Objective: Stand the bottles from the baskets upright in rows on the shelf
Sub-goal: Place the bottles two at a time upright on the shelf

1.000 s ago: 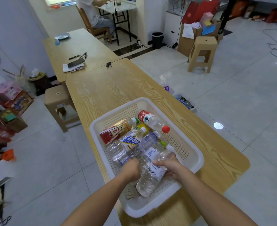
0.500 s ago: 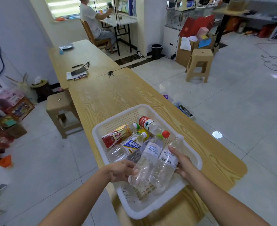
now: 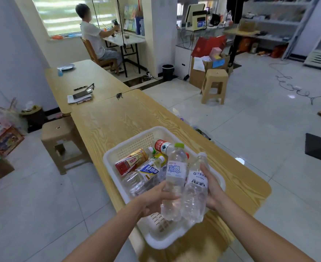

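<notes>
A white plastic basket [image 3: 112, 154] sits on the near end of a long wooden table [image 3: 118, 121]. Several bottles lie in it, among them a red-and-gold tea bottle [image 3: 131, 160], a blue-labelled bottle [image 3: 149, 170] and a red-labelled water bottle [image 3: 162, 145]. My left hand [image 3: 156, 197] grips a clear green-capped water bottle [image 3: 174, 173], held upright above the basket. My right hand [image 3: 212, 188] grips a second clear water bottle [image 3: 196, 184] with a white cap, right beside the first. The two held bottles touch each other.
A tan plastic stool [image 3: 58, 137] stands left of the table, another stool [image 3: 214, 84] on the tiled floor at the right. More bottles [image 3: 203, 133] lie on the floor past the table's right edge. Metal shelving [image 3: 277, 23] stands far right. A person sits at a far desk.
Both hands have lifted the two clear bottles out of the basket and turned them from lying to upright. The camera has tilted up, showing more of the room.
</notes>
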`<action>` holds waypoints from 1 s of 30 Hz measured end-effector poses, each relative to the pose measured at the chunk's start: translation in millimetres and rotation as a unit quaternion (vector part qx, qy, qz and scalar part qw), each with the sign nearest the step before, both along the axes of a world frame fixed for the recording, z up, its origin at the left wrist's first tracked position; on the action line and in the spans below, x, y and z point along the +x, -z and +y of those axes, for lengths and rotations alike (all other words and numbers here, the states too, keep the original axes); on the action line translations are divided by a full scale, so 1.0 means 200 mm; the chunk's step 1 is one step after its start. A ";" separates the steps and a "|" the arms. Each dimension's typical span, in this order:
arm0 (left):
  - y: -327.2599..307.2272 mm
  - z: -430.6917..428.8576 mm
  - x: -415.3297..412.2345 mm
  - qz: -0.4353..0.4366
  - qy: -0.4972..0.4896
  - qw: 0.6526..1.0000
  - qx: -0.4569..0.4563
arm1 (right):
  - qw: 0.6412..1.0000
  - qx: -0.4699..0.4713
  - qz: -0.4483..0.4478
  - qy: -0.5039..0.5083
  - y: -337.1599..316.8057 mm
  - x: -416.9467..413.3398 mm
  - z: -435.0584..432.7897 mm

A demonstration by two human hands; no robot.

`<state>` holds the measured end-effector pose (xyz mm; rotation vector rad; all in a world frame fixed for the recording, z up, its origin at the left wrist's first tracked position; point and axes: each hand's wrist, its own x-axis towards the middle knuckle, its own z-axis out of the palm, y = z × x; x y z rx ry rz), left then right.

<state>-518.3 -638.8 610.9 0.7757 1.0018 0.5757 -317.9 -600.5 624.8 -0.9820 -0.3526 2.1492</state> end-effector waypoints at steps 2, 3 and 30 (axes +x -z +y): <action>-0.02 0.00 0.05 -0.010 -0.025 1.000 0.015 | 1.000 0.009 0.002 0.010 -0.01 0.01 -0.02; -0.03 -0.01 0.06 -0.019 -0.034 0.999 0.020 | 1.000 0.018 0.007 0.018 -0.01 0.02 -0.03; -0.12 -0.61 1.80 -0.013 0.377 0.918 0.126 | 0.843 0.015 -0.240 0.481 -0.22 1.51 -1.43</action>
